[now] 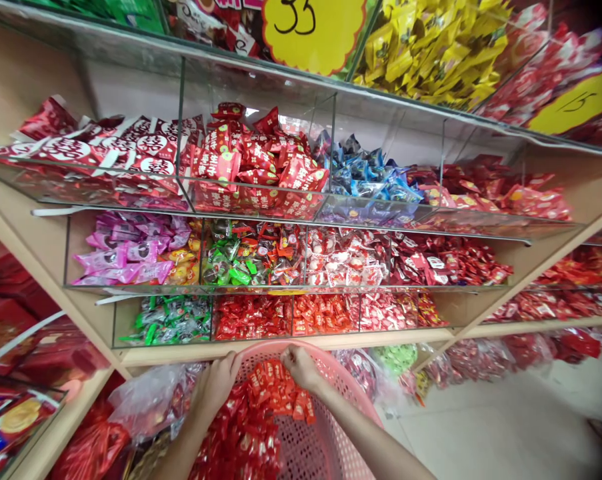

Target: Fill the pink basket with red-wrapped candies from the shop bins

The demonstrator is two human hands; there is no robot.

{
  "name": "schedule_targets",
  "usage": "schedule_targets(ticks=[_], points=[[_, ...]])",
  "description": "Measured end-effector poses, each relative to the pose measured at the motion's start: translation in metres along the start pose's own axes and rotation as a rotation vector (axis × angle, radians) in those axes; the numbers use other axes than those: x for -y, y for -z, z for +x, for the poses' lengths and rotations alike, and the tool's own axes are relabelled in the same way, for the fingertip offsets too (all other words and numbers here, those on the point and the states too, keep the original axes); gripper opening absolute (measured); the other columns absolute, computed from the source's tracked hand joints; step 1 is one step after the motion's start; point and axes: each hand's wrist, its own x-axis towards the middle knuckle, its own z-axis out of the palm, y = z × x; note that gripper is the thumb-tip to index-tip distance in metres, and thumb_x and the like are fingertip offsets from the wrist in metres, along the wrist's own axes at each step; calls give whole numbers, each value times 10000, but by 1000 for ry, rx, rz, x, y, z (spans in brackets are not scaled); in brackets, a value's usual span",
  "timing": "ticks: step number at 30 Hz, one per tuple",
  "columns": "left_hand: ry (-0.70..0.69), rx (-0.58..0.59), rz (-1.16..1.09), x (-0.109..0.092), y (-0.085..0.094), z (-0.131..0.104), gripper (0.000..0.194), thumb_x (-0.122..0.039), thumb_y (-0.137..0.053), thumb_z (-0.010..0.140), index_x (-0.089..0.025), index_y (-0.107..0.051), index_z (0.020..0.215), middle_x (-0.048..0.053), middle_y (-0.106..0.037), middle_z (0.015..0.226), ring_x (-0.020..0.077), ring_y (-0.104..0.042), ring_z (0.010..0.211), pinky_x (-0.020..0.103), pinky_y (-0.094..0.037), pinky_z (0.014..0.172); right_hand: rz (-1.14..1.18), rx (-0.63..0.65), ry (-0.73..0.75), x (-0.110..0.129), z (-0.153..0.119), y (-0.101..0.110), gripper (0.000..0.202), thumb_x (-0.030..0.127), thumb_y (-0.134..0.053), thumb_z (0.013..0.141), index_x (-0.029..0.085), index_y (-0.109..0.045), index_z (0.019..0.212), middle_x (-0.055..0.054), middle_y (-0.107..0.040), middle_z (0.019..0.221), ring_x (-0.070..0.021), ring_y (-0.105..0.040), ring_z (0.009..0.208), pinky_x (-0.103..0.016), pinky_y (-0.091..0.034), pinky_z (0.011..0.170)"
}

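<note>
A pink perforated plastic basket (351, 380) is in front of me, below the shelves. Red-wrapped candies (253, 433) are heaped along its left side, and a brighter orange-red cluster of candies (281, 393) lies between my hands. My left hand (221, 377) is closed at the basket's upper left rim; what its fingers hold is hidden. Over the far part of the basket, beside the orange-red candies, my right hand (301, 367) has its fingers curled shut. I cannot make out what is in it.
Shelves of glass-fronted bins hold wrapped candies, including green ones (173, 320), red ones (253, 317) and purple ones (131, 250). A wooden shelf edge (181, 353) runs just behind the basket. Clear plastic bags (145, 400) stand at left, and tiled floor (461, 427) shows at right.
</note>
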Motion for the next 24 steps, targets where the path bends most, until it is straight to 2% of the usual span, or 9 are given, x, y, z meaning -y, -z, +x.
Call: schedule_targets(ticks=[4,10,16,20,24], points=[[5,21,2,0,1,0,481,-445,-173,903,-226,-586,1014,107,-696,864,242,-667,754,296,-440,616,-255,-91,4,1,-1,-7,154,181,-409,834,161,-551,776,-40,-627,708,-122,-524,623,-213,-310,558],[10,29,-7,-2,4,-1,487,-446,-170,905,-226,-588,1021,107,-698,868,237,-666,753,291,-441,619,-501,-112,-48,-4,-2,-18,179,161,-405,847,159,-585,847,-82,-670,776,-155,-584,667,-239,-295,563],[12,33,-1,-1,3,0,475,-441,-180,903,-229,-587,1028,105,-697,860,240,-667,757,293,-441,622,-541,-138,-50,-5,-4,-20,190,190,-394,869,152,-577,904,-95,-674,816,-177,-610,723,-241,-321,580],[11,22,-1,0,2,0,478,-446,-186,901,-222,-587,1033,108,-697,856,241,-668,764,287,-438,624,-483,-141,-57,2,-11,-8,183,211,-399,879,156,-569,917,-90,-674,794,-177,-618,723,-237,-323,586],[-2,19,0,0,1,0,489,-451,-173,902,-220,-589,1016,110,-696,842,243,-667,748,291,-437,615,-484,-60,-15,5,-26,9,155,244,-454,863,169,-588,887,-77,-673,772,-177,-618,721,-231,-319,579]])
